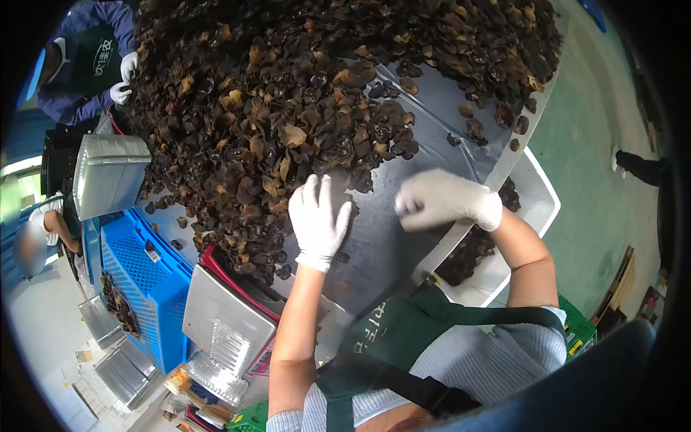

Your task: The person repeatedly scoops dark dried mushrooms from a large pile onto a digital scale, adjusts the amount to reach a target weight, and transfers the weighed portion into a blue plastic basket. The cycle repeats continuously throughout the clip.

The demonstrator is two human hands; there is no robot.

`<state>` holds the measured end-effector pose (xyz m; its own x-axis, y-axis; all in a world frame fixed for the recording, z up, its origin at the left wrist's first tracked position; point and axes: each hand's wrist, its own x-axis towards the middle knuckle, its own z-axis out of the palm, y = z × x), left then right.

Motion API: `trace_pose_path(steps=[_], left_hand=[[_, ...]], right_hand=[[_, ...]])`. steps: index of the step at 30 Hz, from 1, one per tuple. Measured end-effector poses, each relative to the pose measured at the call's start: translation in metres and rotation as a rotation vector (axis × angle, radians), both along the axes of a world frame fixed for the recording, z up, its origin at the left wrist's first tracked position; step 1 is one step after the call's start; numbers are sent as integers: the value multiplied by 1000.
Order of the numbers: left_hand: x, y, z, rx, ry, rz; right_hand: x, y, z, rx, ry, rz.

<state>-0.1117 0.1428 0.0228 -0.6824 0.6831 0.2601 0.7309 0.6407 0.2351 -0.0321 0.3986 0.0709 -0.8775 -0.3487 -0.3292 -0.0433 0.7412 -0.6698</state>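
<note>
A large heap of dark brown wood ear mushrooms [259, 124] covers much of a grey metal table [372, 227]. My left hand [318, 221], in a white glove, lies palm down at the near edge of the heap, fingers and thumb apart, touching mushrooms. My right hand [442, 200], also gloved in white, is blurred above the bare metal near the table's right rim, its fingers curled; whether anything is inside them cannot be told. Below that rim, a white plastic bin [548, 200] holds more mushrooms, partly hidden by my right arm and the table.
A scale with a metal plate [221, 302] and red body stands at the near left. Beyond it are a blue perforated crate [148, 286] and stacked clear plastic trays [110, 173]. A co-worker's gloved hands [124, 81] are at the heap's far left. Another person [48, 227] is farther left.
</note>
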Motion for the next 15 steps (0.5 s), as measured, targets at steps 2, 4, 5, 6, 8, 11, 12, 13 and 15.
trace_pose_path(steps=[2, 4, 5, 6, 8, 11, 12, 13, 15], left_hand=[[10, 1, -11, 28, -73, -31], [23, -3, -20, 3, -85, -96], [31, -6, -21, -9, -85, -138], [39, -10, -16, -31, -120, -194], [50, -25, -6, -57, -201, -294], [70, -48, 1, -29, -250, -394], [75, -55, 4, -5, -241, -392], [75, -59, 5, 69, -243, -378], [63, -62, 3, 141, -213, -283]], right_hand=[[-21, 7, -21, 59, 386, -253], [-38, 13, -52, 135, 691, -475], [-41, 12, -68, 181, 764, -543], [-39, 6, -85, 164, 727, -518], [-27, -12, -77, 1, 727, -368], [10, -32, -68, -75, 624, -42], [22, -35, -65, -97, 620, 35], [27, -36, -62, -146, 674, 62], [22, -30, -59, -224, 734, -54]])
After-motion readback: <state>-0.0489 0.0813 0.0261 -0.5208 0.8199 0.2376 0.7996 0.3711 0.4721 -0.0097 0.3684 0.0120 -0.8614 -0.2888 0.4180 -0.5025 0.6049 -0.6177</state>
